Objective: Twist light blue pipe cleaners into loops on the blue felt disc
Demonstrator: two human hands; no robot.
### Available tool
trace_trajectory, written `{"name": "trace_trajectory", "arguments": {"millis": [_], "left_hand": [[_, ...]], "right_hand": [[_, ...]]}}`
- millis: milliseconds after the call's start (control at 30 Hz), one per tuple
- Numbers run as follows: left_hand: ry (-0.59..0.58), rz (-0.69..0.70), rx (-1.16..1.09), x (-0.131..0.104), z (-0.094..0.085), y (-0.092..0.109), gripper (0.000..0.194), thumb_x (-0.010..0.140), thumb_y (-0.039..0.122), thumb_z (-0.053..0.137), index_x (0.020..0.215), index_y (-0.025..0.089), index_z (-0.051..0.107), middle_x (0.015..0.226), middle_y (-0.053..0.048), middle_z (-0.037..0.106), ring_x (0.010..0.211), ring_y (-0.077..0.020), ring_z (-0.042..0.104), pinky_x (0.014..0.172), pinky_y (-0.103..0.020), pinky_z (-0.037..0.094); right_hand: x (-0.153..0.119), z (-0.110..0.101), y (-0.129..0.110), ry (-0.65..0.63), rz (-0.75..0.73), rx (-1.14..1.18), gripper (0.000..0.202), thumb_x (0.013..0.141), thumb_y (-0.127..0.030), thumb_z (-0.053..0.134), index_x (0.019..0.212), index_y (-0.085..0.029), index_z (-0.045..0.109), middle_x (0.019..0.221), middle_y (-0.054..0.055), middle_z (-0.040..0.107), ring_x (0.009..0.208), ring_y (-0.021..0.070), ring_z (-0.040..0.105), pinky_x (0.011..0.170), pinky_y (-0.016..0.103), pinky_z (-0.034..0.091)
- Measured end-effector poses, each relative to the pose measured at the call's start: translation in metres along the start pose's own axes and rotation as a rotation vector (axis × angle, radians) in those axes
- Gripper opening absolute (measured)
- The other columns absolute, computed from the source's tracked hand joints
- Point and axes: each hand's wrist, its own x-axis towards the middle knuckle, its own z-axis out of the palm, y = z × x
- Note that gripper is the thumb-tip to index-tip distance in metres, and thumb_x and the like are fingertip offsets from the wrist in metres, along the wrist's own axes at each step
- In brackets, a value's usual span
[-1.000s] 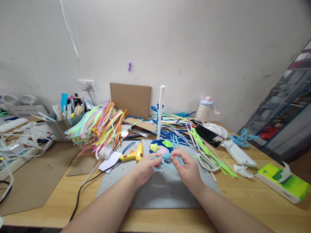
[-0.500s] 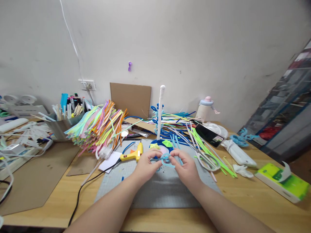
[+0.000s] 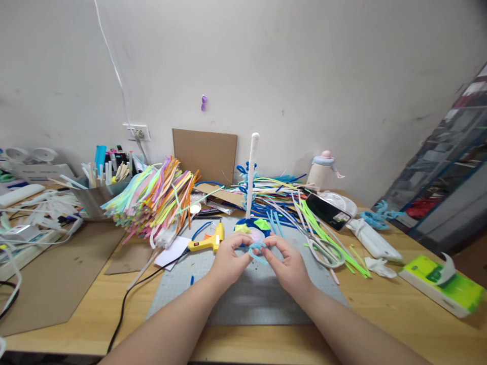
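Note:
Between my fingertips is a light blue pipe cleaner [image 3: 257, 257], bent into loops. My left hand [image 3: 231, 259] pinches it from the left. From the other side, my right hand [image 3: 284, 261] grips it between thumb and fingers. Just behind the hands stands a white fuzzy post [image 3: 251, 177], upright on a round dark blue base [image 3: 247, 223] with yellow-green pieces and a pale pink disc. Blue curled pipe cleaners [image 3: 243, 177] are attached along the post. Under my hands lies a grey cutting mat [image 3: 258, 304].
A yellow glue gun [image 3: 207, 243] lies left of my hands. Scissors [image 3: 326, 253], green pipe cleaners [image 3: 323, 230] and a phone [image 3: 329, 212] are to the right. A big multicoloured pipe cleaner bundle [image 3: 152, 203] sits at left, a tissue pack [image 3: 441, 284] far right.
The light blue pipe cleaner has turned and its loops look rounder and more closely gathered between my fingertips. Both hands stay in nearly the same place.

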Motion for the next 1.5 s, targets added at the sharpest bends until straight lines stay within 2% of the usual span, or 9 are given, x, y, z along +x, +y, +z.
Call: {"name": "trace_trajectory", "arguments": {"millis": [233, 467, 533, 667, 800, 1000, 1267, 1400, 1500], "left_hand": [[0.008, -0.054, -0.06, -0.0007, 0.0023, -0.0055, 0.012, 0.069, 0.027, 0.062, 0.067, 0.015, 0.061, 0.074, -0.004, 0.062, 0.075, -0.0158, 0.057, 0.073, -0.027, 0.043], [-0.003, -0.097, -0.037, -0.0021, 0.0029, -0.002, 0.014, 0.069, 0.028, 0.062, 0.065, 0.014, 0.062, 0.071, -0.004, 0.062, 0.071, -0.0157, 0.056, 0.07, -0.027, 0.042], [-0.014, -0.148, -0.064, -0.0013, 0.0034, -0.0008, 0.013, 0.067, 0.027, 0.064, 0.069, 0.014, 0.063, 0.073, -0.004, 0.063, 0.073, -0.0164, 0.056, 0.071, -0.027, 0.042], [0.003, -0.377, -0.256, 0.0011, 0.0038, -0.0001, 0.024, 0.063, 0.027, 0.067, 0.083, 0.014, 0.066, 0.083, -0.006, 0.066, 0.074, -0.0164, 0.057, 0.069, -0.026, 0.041], [0.008, -0.584, -0.48, 0.0017, 0.0031, -0.0022, 0.027, 0.06, 0.03, 0.07, 0.082, 0.013, 0.067, 0.074, -0.005, 0.066, 0.065, -0.0128, 0.055, 0.061, -0.023, 0.038], [-0.105, -0.602, -0.699, 0.0006, 0.0029, -0.0075, 0.021, 0.064, 0.031, 0.067, 0.075, 0.013, 0.068, 0.069, -0.005, 0.064, 0.059, -0.0096, 0.051, 0.055, -0.02, 0.034], [-0.146, -0.641, -0.784, -0.0015, 0.0045, -0.0089, 0.022, 0.066, 0.029, 0.067, 0.079, 0.012, 0.067, 0.071, -0.005, 0.062, 0.065, -0.0111, 0.053, 0.054, -0.019, 0.033], [-0.207, -0.756, -0.945, -0.0028, 0.0037, -0.0089, 0.021, 0.067, 0.025, 0.068, 0.085, 0.014, 0.066, 0.077, -0.004, 0.062, 0.07, -0.011, 0.054, 0.062, -0.022, 0.039], [-0.198, -0.86, -1.006, -0.0028, 0.0022, -0.0092, 0.017, 0.067, 0.024, 0.067, 0.082, 0.016, 0.065, 0.079, -0.003, 0.062, 0.069, -0.01, 0.054, 0.065, -0.023, 0.041]], "right_hand": [[0.0004, 0.001, 0.0041, 0.031, -0.018, -0.012, 0.012, 0.077, -0.03, 0.056, 0.073, -0.021, 0.063, 0.075, 0.002, 0.065, 0.082, 0.0204, 0.059, 0.095, 0.042, 0.034], [0.0006, 0.001, 0.0056, 0.001, 0.051, 0.005, 0.013, 0.076, -0.03, 0.056, 0.072, -0.021, 0.064, 0.076, 0.002, 0.066, 0.083, 0.0207, 0.059, 0.095, 0.041, 0.033], [0.0023, -0.0004, 0.005, -0.001, 0.085, 0.038, 0.014, 0.077, -0.031, 0.056, 0.072, -0.02, 0.063, 0.077, 0.002, 0.065, 0.082, 0.0203, 0.058, 0.091, 0.039, 0.036], [0.0067, -0.0028, 0.0074, 0.028, 0.217, 0.192, 0.018, 0.075, -0.035, 0.058, 0.075, -0.017, 0.061, 0.075, 0.003, 0.063, 0.075, 0.0189, 0.057, 0.073, 0.032, 0.043], [0.0091, -0.0015, 0.0089, -0.006, 0.364, 0.425, 0.02, 0.071, -0.036, 0.062, 0.075, -0.016, 0.061, 0.072, 0.003, 0.065, 0.07, 0.0176, 0.058, 0.069, 0.03, 0.044], [0.0096, 0.0006, 0.0028, -0.098, 0.446, 0.618, 0.016, 0.069, -0.031, 0.065, 0.071, -0.016, 0.061, 0.067, 0.001, 0.065, 0.065, 0.0147, 0.058, 0.067, 0.027, 0.043], [0.0092, 0.0016, 0.0057, -0.037, 0.44, 0.565, 0.017, 0.067, -0.032, 0.067, 0.07, -0.017, 0.061, 0.066, -0.001, 0.064, 0.063, 0.0136, 0.057, 0.064, 0.025, 0.042], [0.0087, 0.0028, 0.009, -0.014, 0.473, 0.561, 0.019, 0.065, -0.033, 0.068, 0.067, -0.016, 0.059, 0.064, 0.0, 0.063, 0.063, 0.0143, 0.056, 0.066, 0.026, 0.042], [0.0085, 0.0037, 0.0094, -0.03, 0.497, 0.576, 0.018, 0.067, -0.033, 0.066, 0.066, -0.016, 0.058, 0.062, 0.0, 0.062, 0.063, 0.0139, 0.055, 0.066, 0.027, 0.041]]}}
